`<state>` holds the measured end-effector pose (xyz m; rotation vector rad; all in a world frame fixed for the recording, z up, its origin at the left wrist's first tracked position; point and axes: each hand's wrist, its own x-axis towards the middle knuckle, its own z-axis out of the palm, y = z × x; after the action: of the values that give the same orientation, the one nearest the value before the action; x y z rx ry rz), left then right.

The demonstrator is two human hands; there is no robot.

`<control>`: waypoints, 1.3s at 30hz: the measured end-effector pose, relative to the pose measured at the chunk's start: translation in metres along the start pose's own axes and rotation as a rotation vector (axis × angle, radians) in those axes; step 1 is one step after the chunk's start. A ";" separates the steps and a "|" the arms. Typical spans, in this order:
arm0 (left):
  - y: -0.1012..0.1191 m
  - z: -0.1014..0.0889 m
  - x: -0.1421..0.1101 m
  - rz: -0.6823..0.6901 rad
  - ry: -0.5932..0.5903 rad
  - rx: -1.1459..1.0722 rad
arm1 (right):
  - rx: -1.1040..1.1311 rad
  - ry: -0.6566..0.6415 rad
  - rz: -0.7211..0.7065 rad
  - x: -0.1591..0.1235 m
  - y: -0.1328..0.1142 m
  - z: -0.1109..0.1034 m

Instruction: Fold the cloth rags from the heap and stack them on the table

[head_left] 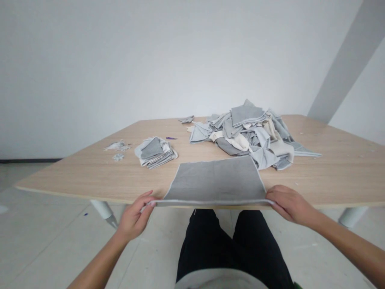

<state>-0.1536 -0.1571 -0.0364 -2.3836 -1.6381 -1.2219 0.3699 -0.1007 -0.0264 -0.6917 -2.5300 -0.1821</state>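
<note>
Two near corners of a gray cloth (216, 180) are held, one in each hand, with the cloth spread out on the pale wooden desk (337, 176). The left hand (137, 214) pinches the left near corner between thumb and fingers; the right hand (290, 204) grips the right near corner, its fingers lying over the top, the thumb partly hidden. The principal relation is that between cloth and hands: the cloth lies between the two and extends away from them, its long axis running left to right, from one hand to the other, so that neither hand is clearly the nearer. Its near edge, a pale band, follows the front edge of the desk; whether this band is lifted off the wood is not clear. Beyond the cloth and to its left stands a stack of folded cloths (156, 152), well apart from it, with loose white scraps (117, 145) farther left. Behind the cloth and to its right is a large, untidy heap of cloths (246, 113), its front close to the cloth's far right corner. A thin purple object (171, 138), too small to identify, lies behind the cloth's left side.
</note>
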 end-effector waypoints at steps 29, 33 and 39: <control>0.023 0.091 0.101 -0.116 -0.099 0.285 | -0.309 -0.101 0.434 0.157 -0.001 0.076; 0.028 0.088 0.067 -0.451 0.058 0.311 | -0.193 -0.118 0.390 0.159 -0.047 0.097; 0.040 0.089 0.063 -0.953 0.132 -0.377 | -0.034 -0.155 0.442 0.159 -0.082 0.124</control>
<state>-0.0594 -0.0895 -0.0454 -1.5383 -2.8181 -1.8583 0.1561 -0.0697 -0.0521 -1.2977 -2.4452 -0.0166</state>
